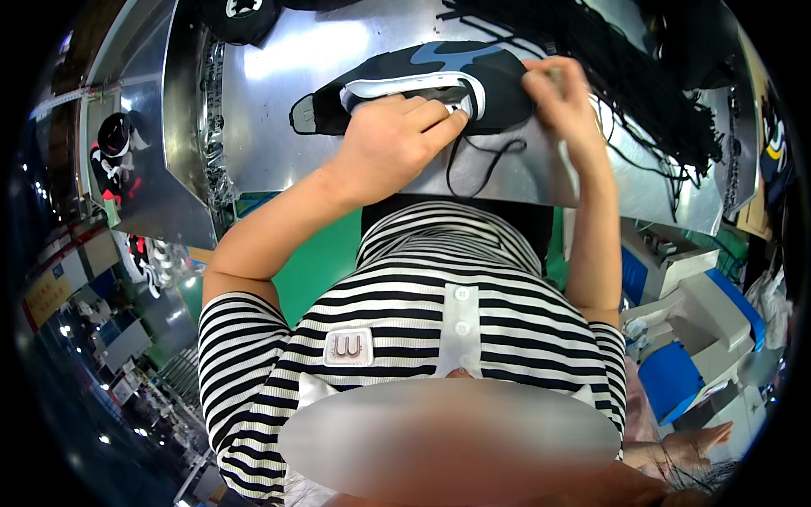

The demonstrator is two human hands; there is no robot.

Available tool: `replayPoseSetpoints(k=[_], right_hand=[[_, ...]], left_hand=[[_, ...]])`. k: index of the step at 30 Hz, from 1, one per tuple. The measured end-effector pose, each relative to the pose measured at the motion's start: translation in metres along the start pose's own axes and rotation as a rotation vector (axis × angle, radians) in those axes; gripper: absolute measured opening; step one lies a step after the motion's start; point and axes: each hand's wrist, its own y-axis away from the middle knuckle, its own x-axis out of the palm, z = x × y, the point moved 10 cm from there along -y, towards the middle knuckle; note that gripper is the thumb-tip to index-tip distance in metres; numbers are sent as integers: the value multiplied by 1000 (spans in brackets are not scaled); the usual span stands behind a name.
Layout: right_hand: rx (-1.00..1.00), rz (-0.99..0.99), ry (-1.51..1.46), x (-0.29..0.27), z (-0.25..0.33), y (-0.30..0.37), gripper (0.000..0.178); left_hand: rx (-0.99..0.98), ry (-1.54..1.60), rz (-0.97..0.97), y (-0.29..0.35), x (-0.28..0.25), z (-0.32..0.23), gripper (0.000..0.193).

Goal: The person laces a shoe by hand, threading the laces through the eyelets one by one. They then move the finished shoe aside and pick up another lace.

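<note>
A black shoe upper (507, 100) with a blue-grey patch and a white-lined opening lies on its side on the metal table (279, 156), its heel tab to the left. My left hand (401, 139) is closed on the edge of the opening, thumb and fingers pinched together near the lacing area. From there a black shoelace (481, 182) loops down toward the table's near edge. By the toe end, my right hand (562, 93) is raised with curled fingers. Motion blurs it, and whatever lies between its fingertips is not clear.
A thick bundle of black laces (629, 89) spreads over the table's right side, with some strands hanging over the near edge. Another black piece with a white mark (245, 17) sits at the far left. White and blue bins (701, 317) stand below to the right.
</note>
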Motion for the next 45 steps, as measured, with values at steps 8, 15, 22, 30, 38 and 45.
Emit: replayPoseSetpoints(k=[8,15,22,30,38,45], right_hand=[[-186,-145,-32,25,35,21,47],[-191,-183,191,34,27,27,49],[-30,-211,158,28,6,24,45],[100,-128,-22,31,-5,28,45],[89,-175,-158,24,-9,27,46],[60,-233,-265,6,-15,23,37]], left_hand=[[-942,1202,528,62,60,77,46],[-1011,1088,749,56,94,73,41],[-647,733,387,28,69,87,28],[-346,385,-29,17,24,77,13],[-363,271,21,21,4,74,9],[-526,-286,-256,87,-106,162,7]])
